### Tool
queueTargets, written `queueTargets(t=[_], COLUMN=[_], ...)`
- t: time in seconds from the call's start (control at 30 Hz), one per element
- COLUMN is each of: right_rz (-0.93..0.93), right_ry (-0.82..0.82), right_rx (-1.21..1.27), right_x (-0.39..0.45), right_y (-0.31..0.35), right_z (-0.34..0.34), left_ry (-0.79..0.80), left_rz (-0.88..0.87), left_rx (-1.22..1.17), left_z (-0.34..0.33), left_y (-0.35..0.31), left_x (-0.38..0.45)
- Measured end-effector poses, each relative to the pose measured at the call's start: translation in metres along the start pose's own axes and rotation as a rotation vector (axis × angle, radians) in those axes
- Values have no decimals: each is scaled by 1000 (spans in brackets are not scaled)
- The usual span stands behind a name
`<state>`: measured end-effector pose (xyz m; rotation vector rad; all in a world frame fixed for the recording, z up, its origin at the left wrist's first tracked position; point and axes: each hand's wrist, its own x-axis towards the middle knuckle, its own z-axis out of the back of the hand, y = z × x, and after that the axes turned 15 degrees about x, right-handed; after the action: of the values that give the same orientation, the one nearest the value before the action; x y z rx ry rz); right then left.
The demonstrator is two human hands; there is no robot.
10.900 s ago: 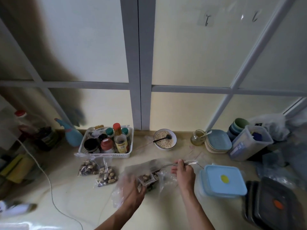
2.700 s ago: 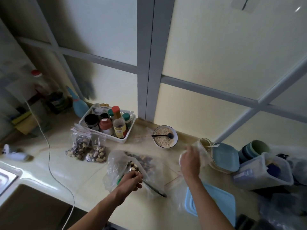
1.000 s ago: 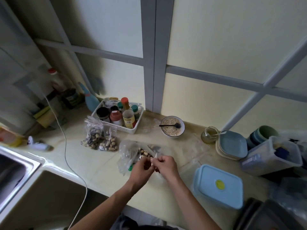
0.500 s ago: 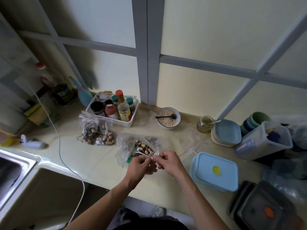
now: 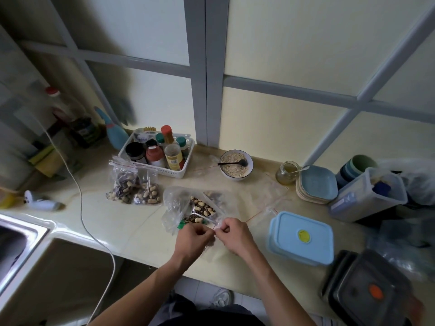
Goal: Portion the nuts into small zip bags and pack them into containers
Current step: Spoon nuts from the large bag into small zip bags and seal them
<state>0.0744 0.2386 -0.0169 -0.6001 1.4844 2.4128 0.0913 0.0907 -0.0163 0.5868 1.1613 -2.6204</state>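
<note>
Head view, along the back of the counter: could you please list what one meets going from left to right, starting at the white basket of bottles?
white basket of bottles → bowl of oats with a black spoon → small glass jar → stack of blue plates → clear lidded tub

Home kitchen: steel sink [image 5: 16,241], condiment basket [image 5: 155,165], stacked plates [image 5: 316,184] on counter [image 5: 106,220]

Soft daylight is diffused through the frosted grey-framed window panels [image 5: 294,55]. The left side is shadowed. Wide-angle bowing is seen at the edges. The near-right dark containers [image 5: 367,290] are blurred.
</note>
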Motion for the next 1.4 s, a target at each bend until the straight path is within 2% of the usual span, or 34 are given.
queueTargets(t=[0.17, 0.3, 0.37, 0.47, 0.53, 0.67, 0.77, 0.87, 0.93, 1.03, 1.13, 1.27, 1.33, 1.4], right_rz=[-76, 21, 73, 3, 12, 58, 200, 555, 626, 431, 205, 171, 142, 97], right_ry=[-46, -112, -136, -34, 27, -12, -62, -101, 3, 154, 230, 322, 354, 434], right_rx=[-124, -329, -211, 16, -47, -222, -298, -102, -19, -239, -461, -433, -381, -265], right_x=[-2, -5, -5, -4, -3, -1, -4, -16, -22, -22, -19, -20, -20, -23], right_y=[7, 2, 5, 10, 8, 2, 10, 29, 41, 41, 34, 34, 33, 34], right_z=[11, 9, 5, 5, 6, 15, 23, 27, 25, 16, 17, 21, 24, 26], left_ry=[-165, -163, -175, -114, -120, -311, -312, -298, -218, -118, -149, -51, 72, 264], left_rz=[109, -19, -67, -99, -68, -39, -45, -62, -36, 53, 56, -99, -155, -229], left_rx=[32, 165, 158, 67, 13, 144, 178, 144, 18, -186, -195, -2, -30, -76], left_z=[9, 18, 18, 15, 14, 20, 17, 14, 15, 20, 28, 31, 30, 30], left_y=[6, 4, 0, -8, -12, -5, -1, -4, -11, -20, -19, -4, 9, 23], left_x=[4, 2, 3, 4, 4, 7, 7, 8, 7, 10, 16, 23, 23, 22])
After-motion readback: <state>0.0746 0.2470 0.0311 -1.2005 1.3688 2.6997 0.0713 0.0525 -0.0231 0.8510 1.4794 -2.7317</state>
